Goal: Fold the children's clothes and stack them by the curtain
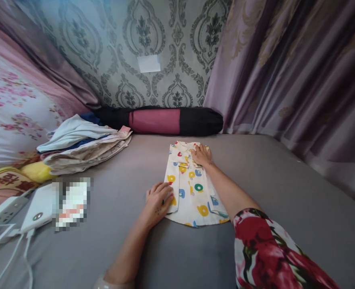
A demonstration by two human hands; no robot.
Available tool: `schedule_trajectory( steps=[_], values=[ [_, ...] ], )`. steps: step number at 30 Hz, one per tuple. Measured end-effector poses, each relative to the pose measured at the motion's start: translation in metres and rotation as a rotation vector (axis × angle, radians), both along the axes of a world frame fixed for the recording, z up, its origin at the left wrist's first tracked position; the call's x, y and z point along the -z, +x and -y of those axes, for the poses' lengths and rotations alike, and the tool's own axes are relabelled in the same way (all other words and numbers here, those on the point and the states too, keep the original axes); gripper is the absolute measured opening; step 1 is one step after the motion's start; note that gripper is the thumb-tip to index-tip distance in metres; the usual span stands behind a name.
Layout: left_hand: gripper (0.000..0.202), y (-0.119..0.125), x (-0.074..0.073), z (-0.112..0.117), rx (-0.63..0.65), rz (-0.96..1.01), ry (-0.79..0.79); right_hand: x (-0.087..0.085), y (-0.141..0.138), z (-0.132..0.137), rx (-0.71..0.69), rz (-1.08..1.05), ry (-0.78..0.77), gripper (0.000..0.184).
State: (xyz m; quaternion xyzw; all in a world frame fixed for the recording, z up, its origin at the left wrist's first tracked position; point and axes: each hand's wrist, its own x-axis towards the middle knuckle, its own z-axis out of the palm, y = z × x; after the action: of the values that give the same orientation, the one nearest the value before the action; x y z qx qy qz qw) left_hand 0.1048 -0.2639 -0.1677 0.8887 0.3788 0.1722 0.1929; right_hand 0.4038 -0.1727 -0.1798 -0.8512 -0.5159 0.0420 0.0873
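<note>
A small cream shirt printed with yellow, blue, red and green shapes lies spread on the grey bed sheet. Its collar points away from me, and its sleeves are folded in over the body. My left hand rests on the folded sleeve at the shirt's left edge, fingers lying over the cloth and slightly bent. Near the collar, on the upper right of the shirt, my right hand lies with its fingers stretched out and covers part of the print. Neither hand grips the fabric visibly.
A pile of folded clothes sits at the left. Closer to me are a white power bank with cables, a power strip and a blurred packet. A black and maroon bolster lies along the wall; curtains hang on the right.
</note>
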Motion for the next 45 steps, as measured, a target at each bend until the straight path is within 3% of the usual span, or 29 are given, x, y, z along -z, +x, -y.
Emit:
schedule_trajectory(
  steps=[6, 16, 23, 30, 37, 45],
  values=[
    [0.029, 0.000, 0.003, -0.001, 0.009, 0.011, 0.005, -0.008, -0.009, 0.006, 0.004, -0.033, 0.020, 0.062],
    [0.030, -0.001, 0.001, 0.001, 0.060, 0.020, -0.026, -0.010, -0.063, 0.027, -0.157, -0.044, 0.000, 0.065],
    [0.033, -0.002, -0.001, 0.001, 0.146, -0.010, -0.049, 0.002, -0.067, 0.026, -0.131, -0.011, -0.001, 0.063],
    [0.031, -0.005, -0.001, 0.000, 0.205, 0.005, -0.071, -0.009, -0.059, 0.036, -0.215, -0.225, 0.050, 0.064],
    [0.042, -0.006, 0.000, 0.000, 0.250, 0.060, -0.061, -0.013, -0.033, 0.103, -0.397, -0.205, 0.294, 0.047],
    [0.062, -0.012, -0.015, 0.004, 0.300, -0.029, -0.114, -0.014, -0.004, 0.195, -0.529, -0.268, 0.291, 0.022]
  ],
)
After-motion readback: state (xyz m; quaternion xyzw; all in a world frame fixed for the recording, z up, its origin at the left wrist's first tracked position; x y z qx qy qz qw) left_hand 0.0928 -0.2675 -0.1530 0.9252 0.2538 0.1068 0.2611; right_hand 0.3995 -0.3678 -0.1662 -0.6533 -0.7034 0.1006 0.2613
